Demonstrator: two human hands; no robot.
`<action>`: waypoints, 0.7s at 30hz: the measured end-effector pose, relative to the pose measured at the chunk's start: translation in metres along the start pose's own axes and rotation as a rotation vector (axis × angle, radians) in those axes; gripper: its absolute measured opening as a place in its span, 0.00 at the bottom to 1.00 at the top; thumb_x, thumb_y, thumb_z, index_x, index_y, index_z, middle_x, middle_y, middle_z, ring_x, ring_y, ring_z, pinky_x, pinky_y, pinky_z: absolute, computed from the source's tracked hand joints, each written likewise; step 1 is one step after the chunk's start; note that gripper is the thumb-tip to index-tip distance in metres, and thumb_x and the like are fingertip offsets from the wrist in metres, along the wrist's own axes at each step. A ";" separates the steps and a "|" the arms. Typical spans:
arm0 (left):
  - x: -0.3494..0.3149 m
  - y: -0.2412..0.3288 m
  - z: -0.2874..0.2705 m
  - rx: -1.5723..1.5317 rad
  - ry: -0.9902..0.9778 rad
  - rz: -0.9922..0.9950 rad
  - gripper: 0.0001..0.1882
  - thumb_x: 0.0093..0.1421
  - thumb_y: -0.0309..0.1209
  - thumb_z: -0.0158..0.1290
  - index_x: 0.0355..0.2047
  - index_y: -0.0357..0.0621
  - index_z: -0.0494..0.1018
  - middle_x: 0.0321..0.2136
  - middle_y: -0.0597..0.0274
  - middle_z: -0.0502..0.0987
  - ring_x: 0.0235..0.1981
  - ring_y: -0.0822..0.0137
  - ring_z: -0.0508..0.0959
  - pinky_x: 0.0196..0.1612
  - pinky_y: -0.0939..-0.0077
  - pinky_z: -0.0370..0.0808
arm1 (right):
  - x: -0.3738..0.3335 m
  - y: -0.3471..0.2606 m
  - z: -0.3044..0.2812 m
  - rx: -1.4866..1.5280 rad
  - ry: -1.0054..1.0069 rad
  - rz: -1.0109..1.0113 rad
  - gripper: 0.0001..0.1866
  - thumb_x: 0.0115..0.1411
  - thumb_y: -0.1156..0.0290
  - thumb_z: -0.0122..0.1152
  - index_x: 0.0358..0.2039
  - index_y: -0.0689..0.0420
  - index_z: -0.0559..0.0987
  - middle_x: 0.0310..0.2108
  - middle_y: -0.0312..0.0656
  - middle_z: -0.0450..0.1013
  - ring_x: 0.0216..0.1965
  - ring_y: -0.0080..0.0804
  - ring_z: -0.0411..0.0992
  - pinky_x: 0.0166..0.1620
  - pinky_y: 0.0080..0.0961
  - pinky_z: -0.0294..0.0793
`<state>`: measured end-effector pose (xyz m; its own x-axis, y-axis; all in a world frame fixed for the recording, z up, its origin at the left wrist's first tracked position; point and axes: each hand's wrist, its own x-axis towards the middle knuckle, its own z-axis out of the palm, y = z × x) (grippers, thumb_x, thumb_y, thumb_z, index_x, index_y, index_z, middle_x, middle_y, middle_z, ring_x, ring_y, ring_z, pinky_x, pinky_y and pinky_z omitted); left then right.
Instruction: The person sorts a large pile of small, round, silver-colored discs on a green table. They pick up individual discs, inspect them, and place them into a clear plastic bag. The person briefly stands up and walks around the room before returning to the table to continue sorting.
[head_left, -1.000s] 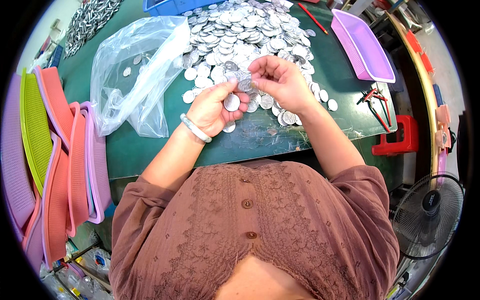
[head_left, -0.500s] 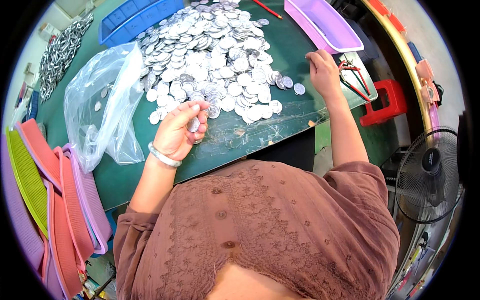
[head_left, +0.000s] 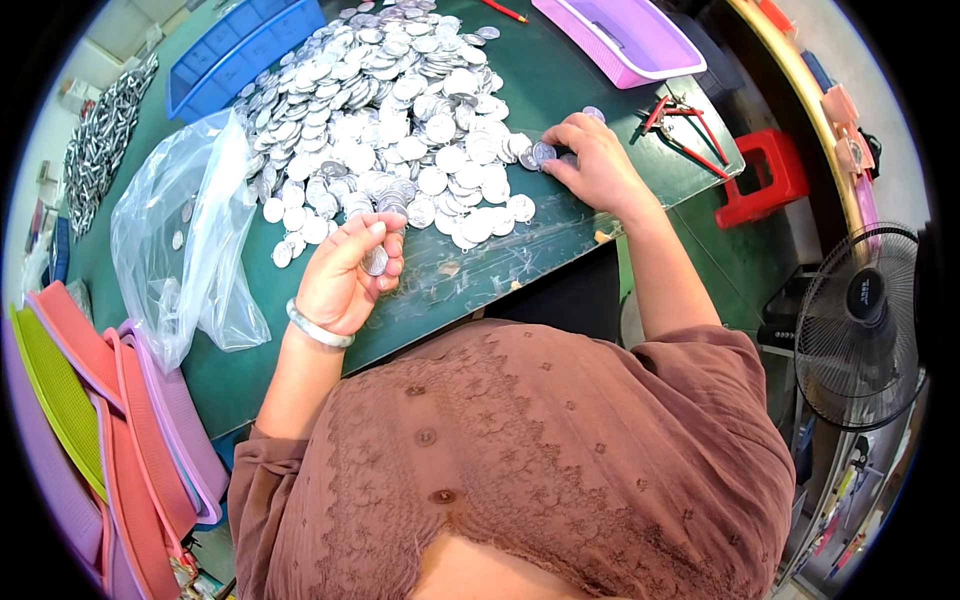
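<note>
Grip of the left hand (head_left: 338, 275), left of centre in the frame, is closed on a silver disc (head_left: 375, 262), a bracelet (head_left: 318, 326) at the wrist. Right of centre, the right hand (head_left: 597, 172) has thumb and fingertips at a loose disc (head_left: 543, 152); whether its grip is clamped or only touching, I cannot tell. Pale lettering, too small to read, marks the hub of a fan (head_left: 864, 293) at far right. Half a second ago the right hand was beside the red-handled pliers (head_left: 690, 130); now it is at the right edge of the disc pile (head_left: 365, 110), while the left keeps its curled hold. The pile covers the upper middle of the green desk (head_left: 440, 287). A clear plastic bag (head_left: 185, 240) lies to its left, a blue bin (head_left: 240, 55) at upper left, a purple basket (head_left: 592, 40) at upper right. Stacked baskets (head_left: 130, 430) fill the lower left.
</note>
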<state>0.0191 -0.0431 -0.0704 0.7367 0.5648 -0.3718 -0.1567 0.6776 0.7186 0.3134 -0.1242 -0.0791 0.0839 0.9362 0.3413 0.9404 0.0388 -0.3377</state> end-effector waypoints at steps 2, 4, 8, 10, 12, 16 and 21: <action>0.003 -0.003 0.000 0.014 -0.012 -0.005 0.11 0.57 0.30 0.43 0.38 0.36 0.67 0.23 0.65 0.69 0.22 0.74 0.68 0.22 0.86 0.63 | 0.001 -0.002 -0.002 0.218 -0.079 0.207 0.09 0.47 0.74 0.57 0.30 0.61 0.73 0.26 0.39 0.68 0.29 0.29 0.67 0.33 0.23 0.66; 0.005 -0.004 0.002 0.027 -0.023 -0.014 0.12 0.57 0.31 0.44 0.39 0.35 0.66 0.24 0.64 0.69 0.22 0.74 0.69 0.22 0.87 0.64 | 0.000 -0.001 -0.002 0.415 -0.115 0.340 0.08 0.48 0.76 0.57 0.30 0.62 0.73 0.23 0.35 0.68 0.25 0.21 0.65 0.30 0.17 0.65; 0.012 -0.006 0.014 0.053 -0.032 -0.046 0.12 0.57 0.30 0.44 0.38 0.36 0.67 0.24 0.65 0.69 0.22 0.75 0.69 0.22 0.87 0.64 | -0.001 -0.003 0.000 0.876 -0.092 0.434 0.06 0.48 0.78 0.57 0.29 0.63 0.73 0.24 0.33 0.69 0.23 0.17 0.64 0.28 0.13 0.64; 0.018 -0.007 0.020 0.085 -0.044 -0.058 0.12 0.57 0.30 0.44 0.39 0.36 0.67 0.24 0.65 0.70 0.22 0.76 0.69 0.22 0.87 0.65 | -0.001 -0.013 0.000 1.102 -0.093 0.464 0.06 0.48 0.79 0.57 0.29 0.63 0.73 0.24 0.33 0.69 0.23 0.17 0.65 0.28 0.13 0.65; 0.024 -0.007 0.029 0.100 -0.070 -0.059 0.12 0.57 0.30 0.44 0.40 0.36 0.66 0.24 0.65 0.70 0.22 0.77 0.69 0.22 0.88 0.65 | -0.001 -0.026 0.000 1.267 -0.120 0.495 0.06 0.48 0.79 0.57 0.29 0.63 0.73 0.24 0.34 0.69 0.24 0.18 0.66 0.29 0.13 0.65; 0.035 -0.009 0.042 0.110 -0.106 -0.064 0.14 0.57 0.31 0.44 0.41 0.35 0.66 0.26 0.62 0.72 0.23 0.75 0.71 0.24 0.86 0.68 | -0.003 -0.046 0.010 1.398 -0.096 0.448 0.07 0.48 0.78 0.56 0.30 0.64 0.73 0.25 0.34 0.70 0.24 0.18 0.66 0.29 0.13 0.67; 0.037 -0.015 0.055 0.006 -0.081 0.001 0.17 0.60 0.32 0.39 0.45 0.33 0.64 0.34 0.56 0.71 0.31 0.69 0.73 0.34 0.80 0.73 | -0.011 -0.071 0.015 0.834 0.148 0.072 0.04 0.48 0.80 0.54 0.28 0.62 0.73 0.26 0.37 0.69 0.26 0.20 0.67 0.31 0.16 0.66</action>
<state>0.0850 -0.0580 -0.0625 0.7872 0.5253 -0.3230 -0.1535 0.6743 0.7224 0.2404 -0.1315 -0.0721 0.2313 0.8930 0.3860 0.3854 0.2802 -0.8792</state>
